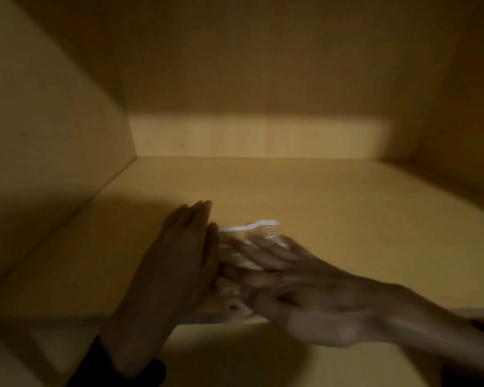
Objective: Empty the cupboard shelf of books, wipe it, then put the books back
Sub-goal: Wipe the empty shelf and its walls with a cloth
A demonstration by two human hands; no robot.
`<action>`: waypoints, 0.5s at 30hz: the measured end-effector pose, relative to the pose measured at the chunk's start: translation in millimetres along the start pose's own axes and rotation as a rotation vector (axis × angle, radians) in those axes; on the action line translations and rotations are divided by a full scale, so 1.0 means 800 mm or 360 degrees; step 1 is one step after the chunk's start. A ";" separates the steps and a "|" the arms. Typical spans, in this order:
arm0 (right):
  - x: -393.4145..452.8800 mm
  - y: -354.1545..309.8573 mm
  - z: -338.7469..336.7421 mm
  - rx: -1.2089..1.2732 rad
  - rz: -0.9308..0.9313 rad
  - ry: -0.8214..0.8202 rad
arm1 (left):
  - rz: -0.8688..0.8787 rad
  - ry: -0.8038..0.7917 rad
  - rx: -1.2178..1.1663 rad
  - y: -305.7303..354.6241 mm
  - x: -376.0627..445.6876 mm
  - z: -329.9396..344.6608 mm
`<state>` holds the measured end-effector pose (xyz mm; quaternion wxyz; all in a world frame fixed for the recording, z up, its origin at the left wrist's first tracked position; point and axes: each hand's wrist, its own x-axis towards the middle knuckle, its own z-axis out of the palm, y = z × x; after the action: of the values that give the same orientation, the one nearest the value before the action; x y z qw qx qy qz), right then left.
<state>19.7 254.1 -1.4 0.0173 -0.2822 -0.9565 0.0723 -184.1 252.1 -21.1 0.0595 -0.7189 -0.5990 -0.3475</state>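
The wooden cupboard shelf (333, 196) is bare of books and lit in its middle. A pale crumpled cloth (235, 252) lies on the shelf near its front edge. My right hand (299, 286) lies flat on top of the cloth with fingers spread, reaching in from the right. My left hand (179, 261) stands on edge against the cloth's left side, fingers together and straight. Both hands are blurred. No books are in view.
The cupboard's left wall (48, 163), back panel (249, 135) and right wall (464, 121) enclose the shelf. The front edge of the shelf (67, 322) runs below my wrists, with a pale surface beneath it.
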 end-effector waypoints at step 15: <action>0.336 -0.019 -0.046 0.0040 -0.0008 0.0132 | -0.0663 0.0017 -0.0178 -0.081 0.000 -0.043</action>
<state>-211.3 392.1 35.4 0.0608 -0.2822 -0.9547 0.0725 -257.1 252.4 -16.6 -0.0502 -0.5800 -0.7141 -0.3888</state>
